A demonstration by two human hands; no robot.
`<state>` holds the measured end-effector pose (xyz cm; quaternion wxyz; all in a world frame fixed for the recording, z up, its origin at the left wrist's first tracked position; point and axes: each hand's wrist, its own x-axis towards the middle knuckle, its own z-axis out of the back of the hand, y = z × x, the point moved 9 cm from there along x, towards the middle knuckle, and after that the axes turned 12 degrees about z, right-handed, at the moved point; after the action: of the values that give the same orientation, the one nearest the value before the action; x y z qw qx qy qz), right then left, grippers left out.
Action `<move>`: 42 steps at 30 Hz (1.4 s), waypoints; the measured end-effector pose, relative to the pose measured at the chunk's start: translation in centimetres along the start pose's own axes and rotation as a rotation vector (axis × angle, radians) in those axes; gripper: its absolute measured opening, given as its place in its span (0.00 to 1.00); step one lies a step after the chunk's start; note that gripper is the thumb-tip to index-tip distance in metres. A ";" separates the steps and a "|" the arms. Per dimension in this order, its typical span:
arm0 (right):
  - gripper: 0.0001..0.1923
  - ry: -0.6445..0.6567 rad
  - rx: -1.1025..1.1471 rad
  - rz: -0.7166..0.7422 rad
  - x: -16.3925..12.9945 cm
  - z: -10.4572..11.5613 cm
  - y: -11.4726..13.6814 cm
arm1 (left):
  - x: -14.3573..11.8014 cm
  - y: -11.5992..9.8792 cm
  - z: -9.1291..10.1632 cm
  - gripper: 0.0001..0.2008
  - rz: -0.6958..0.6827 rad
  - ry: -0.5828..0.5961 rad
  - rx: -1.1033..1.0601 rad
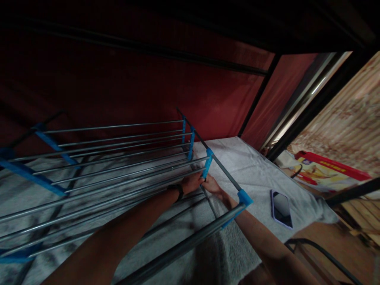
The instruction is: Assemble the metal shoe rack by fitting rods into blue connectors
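Note:
A shoe rack of grey metal tubes and blue plastic brackets lies across the grey cloth in front of me. Reaching in between its tubes, my left hand is closed at the lower end of a blue bracket on the rack's right end. My right hand comes in from the right, under the end tube, and closes on the same spot. The two hands nearly touch, and their fingertips are partly hidden. Another blue corner bracket sits just above my right forearm. A dark band circles my left wrist.
To the right, a phone rests on the grey cloth. Beyond the cloth's edge lies a red and yellow box. A dark red panel stands behind the rack, with a dark frame post near its right side.

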<state>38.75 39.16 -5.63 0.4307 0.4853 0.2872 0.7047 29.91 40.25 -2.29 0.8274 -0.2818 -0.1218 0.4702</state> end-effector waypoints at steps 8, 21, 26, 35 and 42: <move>0.11 0.008 -0.054 -0.048 -0.1 0.1 -0.6 | 0.8 0.3 -0.4 0.15 0.013 -0.018 0.011; 0.07 0.044 -0.100 -0.046 0.0 -0.3 -0.5 | 0.7 -0.4 0.0 0.09 -0.004 0.019 -0.007; 0.09 0.049 -0.115 -0.032 -0.1 0.1 -0.4 | -0.2 -1.4 0.5 0.11 0.012 0.007 0.040; 0.10 0.016 -0.134 -0.073 -1.0 1.0 -1.8 | -6.2 -1.0 2.4 0.18 0.123 -0.047 0.241; 0.14 0.012 -0.151 -0.109 -1.5 1.1 -2.8 | -7.5 1.6 3.0 0.18 0.118 -0.028 0.275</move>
<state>40.93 39.09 -8.21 0.5019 0.4310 0.2617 0.7028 23.43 35.61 -0.26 0.8273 -0.1659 -0.0512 0.5342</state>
